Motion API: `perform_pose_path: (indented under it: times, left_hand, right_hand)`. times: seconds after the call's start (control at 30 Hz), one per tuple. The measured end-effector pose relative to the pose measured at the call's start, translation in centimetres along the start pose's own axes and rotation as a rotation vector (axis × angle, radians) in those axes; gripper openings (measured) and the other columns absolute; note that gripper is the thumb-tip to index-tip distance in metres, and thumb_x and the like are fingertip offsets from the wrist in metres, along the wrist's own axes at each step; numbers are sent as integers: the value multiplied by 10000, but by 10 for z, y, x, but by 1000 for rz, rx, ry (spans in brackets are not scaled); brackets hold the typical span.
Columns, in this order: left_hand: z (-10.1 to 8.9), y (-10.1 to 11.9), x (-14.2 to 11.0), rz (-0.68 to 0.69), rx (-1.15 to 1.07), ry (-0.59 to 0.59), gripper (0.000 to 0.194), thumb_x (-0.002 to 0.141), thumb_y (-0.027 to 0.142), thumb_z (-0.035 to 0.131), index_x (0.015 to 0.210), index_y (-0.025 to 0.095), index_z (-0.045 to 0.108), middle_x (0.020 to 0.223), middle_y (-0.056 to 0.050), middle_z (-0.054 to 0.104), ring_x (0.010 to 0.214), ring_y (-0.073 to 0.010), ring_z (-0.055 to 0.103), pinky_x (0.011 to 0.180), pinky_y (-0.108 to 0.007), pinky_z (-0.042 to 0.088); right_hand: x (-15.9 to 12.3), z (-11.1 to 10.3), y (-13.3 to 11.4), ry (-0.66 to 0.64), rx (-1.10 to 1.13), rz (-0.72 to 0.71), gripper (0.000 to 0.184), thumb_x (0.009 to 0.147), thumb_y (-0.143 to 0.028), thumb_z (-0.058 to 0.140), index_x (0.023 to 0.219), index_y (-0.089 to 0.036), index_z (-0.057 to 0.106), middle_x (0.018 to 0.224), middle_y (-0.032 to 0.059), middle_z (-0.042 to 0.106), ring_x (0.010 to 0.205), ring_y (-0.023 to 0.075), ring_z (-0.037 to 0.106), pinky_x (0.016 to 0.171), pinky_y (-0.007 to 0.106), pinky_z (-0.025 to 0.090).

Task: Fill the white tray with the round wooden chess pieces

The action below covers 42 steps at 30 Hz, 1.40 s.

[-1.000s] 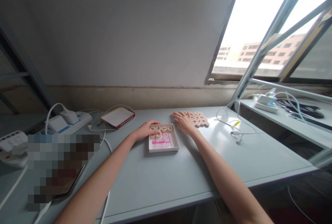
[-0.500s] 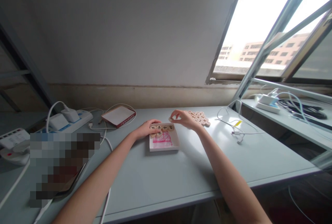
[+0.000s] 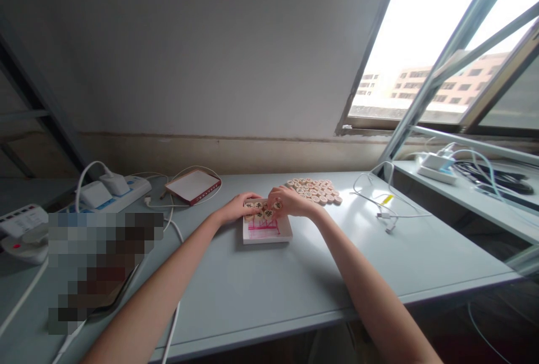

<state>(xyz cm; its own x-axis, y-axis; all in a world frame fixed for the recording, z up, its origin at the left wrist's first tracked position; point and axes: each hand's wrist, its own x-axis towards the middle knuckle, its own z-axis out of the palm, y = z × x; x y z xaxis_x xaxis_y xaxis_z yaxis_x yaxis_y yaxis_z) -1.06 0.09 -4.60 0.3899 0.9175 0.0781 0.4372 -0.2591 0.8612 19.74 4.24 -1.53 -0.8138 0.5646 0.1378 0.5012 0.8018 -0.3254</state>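
Observation:
A shallow white box (image 3: pixel 266 240) with pink line markings on its bottom stands on the desk. Round wooden xiangqi pieces (image 3: pixel 258 206) with dark characters lie in rows along its far side. My left hand (image 3: pixel 236 208) grips the box's left wall, with fingers reaching over the pieces. Inside the box, my right hand (image 3: pixel 286 201) has its fingers closed at a xiangqi piece (image 3: pixel 268 214) in the second row; the fingertips are partly hidden. More loose xiangqi pieces (image 3: pixel 322 190) lie bunched flat on the desk behind my right hand.
The red-edged box lid (image 3: pixel 194 186) lies back left, with a white cable looped round it. Power strips (image 3: pixel 122 195) with chargers stand at the left, near a blurred-out object (image 3: pixel 101 274). White cables (image 3: pixel 389 215) lie at the right of the grey desk (image 3: pixel 236 296).
My right hand has moved left and down from beyond the box's far right corner into the box, bringing a xiangqi piece to the second row. My left hand stays on the box.

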Motion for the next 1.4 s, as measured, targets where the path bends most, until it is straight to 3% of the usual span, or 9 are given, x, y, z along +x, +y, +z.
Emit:
perform_pose_path:
  times: [0.2, 0.33, 0.5, 0.63, 0.77, 0.93, 1.03, 1.2, 1.4]
  left_hand:
    - [-1, 0, 0, 3, 15, 10, 464, 661, 392, 601, 1065, 167, 552, 1109, -80, 555, 1015, -227, 507, 857, -305, 397]
    - [-1, 0, -1, 7, 16, 18, 461, 657, 404, 601, 1054, 174, 558, 1094, -73, 560, 1006, -226, 510, 853, -306, 400]
    - [0, -1, -1, -15, -35, -1, 469, 659, 398, 598, 1066, 171, 545, 1092, -76, 555, 968, -221, 532, 788, -291, 433]
    - [0, -3, 0, -22, -17, 7, 474, 660, 389, 597, 1073, 166, 536, 1095, -78, 551, 952, -215, 537, 773, -289, 437]
    - [0, -3, 0, -18, 10, 23, 466, 655, 391, 599, 1057, 160, 551, 1078, -82, 563, 949, -222, 537, 780, -294, 436]
    - [0, -2, 0, -26, -5, 19, 472, 648, 385, 600, 1063, 165, 550, 1085, -79, 563, 949, -221, 540, 780, -296, 439]
    - [0, -1, 0, -26, 11, 24, 459, 648, 377, 601, 1054, 167, 557, 1084, -78, 566, 955, -218, 537, 795, -294, 432]
    - [0, 0, 0, -28, 27, 30, 463, 653, 393, 593, 1055, 166, 556, 1087, -77, 564, 946, -219, 539, 781, -289, 433]
    - [0, -2, 0, -24, 15, 19, 461, 662, 397, 590, 1061, 169, 547, 1089, -78, 555, 957, -218, 538, 786, -289, 433]
  right_hand:
    - [-4, -7, -2, -28, -19, 3, 61, 682, -228, 653, 725, -259, 682, 938, 25, 542, 861, 173, 477, 769, 270, 342]
    - [-6, -14, 4, 37, 30, -27, 117, 754, -307, 591, 813, -267, 684, 950, 26, 538, 857, 166, 490, 764, 263, 358]
    - [-10, -2, 33, 336, -308, 294, 270, 823, -362, 480, 1048, -257, 588, 1131, 77, 497, 1036, 247, 420, 857, 401, 311]
    - [-16, 19, 62, 284, -470, 433, 457, 831, -437, 429, 1220, -198, 440, 1347, 117, 301, 1206, 295, 249, 918, 486, 240]
    - [-18, 24, 67, 268, -446, 383, 395, 852, -426, 389, 1177, -212, 461, 1303, 94, 383, 1214, 272, 255, 943, 511, 192]
    - [-14, 15, 46, 311, -428, 241, 181, 837, -285, 470, 976, -208, 557, 1035, 66, 581, 986, 215, 479, 958, 463, 153]
    - [-10, 13, 38, 295, -423, 193, 128, 834, -244, 468, 865, -211, 588, 993, 50, 588, 906, 201, 506, 918, 414, 201]
    - [-10, 15, 40, 353, -458, 236, 243, 837, -234, 459, 1065, -208, 542, 1039, 86, 576, 972, 234, 462, 869, 385, 230]
    - [-12, 4, 35, 297, -325, 235, 172, 824, -281, 498, 928, -212, 616, 939, 57, 623, 905, 206, 511, 824, 344, 272]
